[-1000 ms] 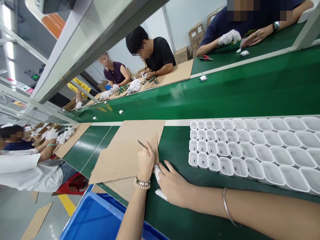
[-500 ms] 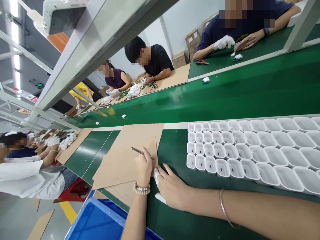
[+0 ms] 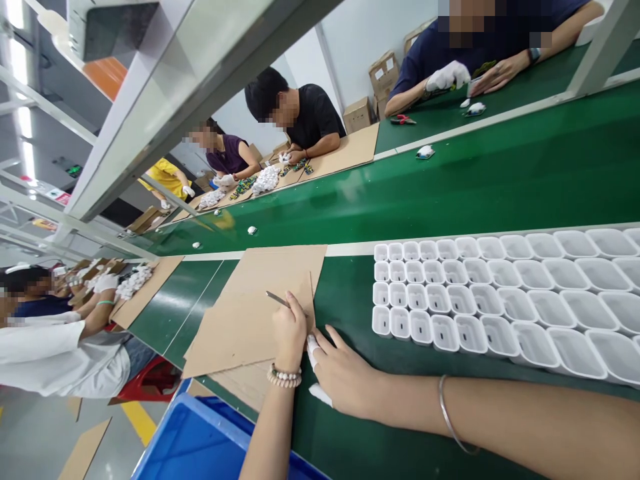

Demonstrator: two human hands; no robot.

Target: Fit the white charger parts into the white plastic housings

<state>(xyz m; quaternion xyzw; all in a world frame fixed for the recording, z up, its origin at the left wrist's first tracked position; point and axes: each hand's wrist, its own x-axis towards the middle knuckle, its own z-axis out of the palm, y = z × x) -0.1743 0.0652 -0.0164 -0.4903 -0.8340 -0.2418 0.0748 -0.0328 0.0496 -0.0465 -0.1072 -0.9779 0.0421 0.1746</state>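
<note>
My left hand (image 3: 290, 335), with a beaded bracelet at the wrist, is closed around a slim grey tool that looks like tweezers (image 3: 277, 299). Its narrow end points right, towards my other hand. Beside it, my right hand (image 3: 344, 375) rests palm down with fingers spread, at the right edge of the cardboard sheet (image 3: 240, 307). White coverings sit on its thumb and one finger. Any small item under those fingertips is too hidden to make out. Right of my hands stand rows of white open cups (image 3: 421, 327), several with a small dark piece at the bottom.
A blue bin (image 3: 195, 427) stands at the table's front edge. Beyond runs a green belt (image 3: 500, 180) carrying a few white parts (image 3: 425, 153). Co-workers sit across it, and another person (image 3: 50, 353) is at the left. A metal beam (image 3: 200, 93) crosses overhead.
On the belt, the white part has shifted right, and others further left have moved slightly the same way. My hands keep nearly the same pose; the view has tilted slightly.
</note>
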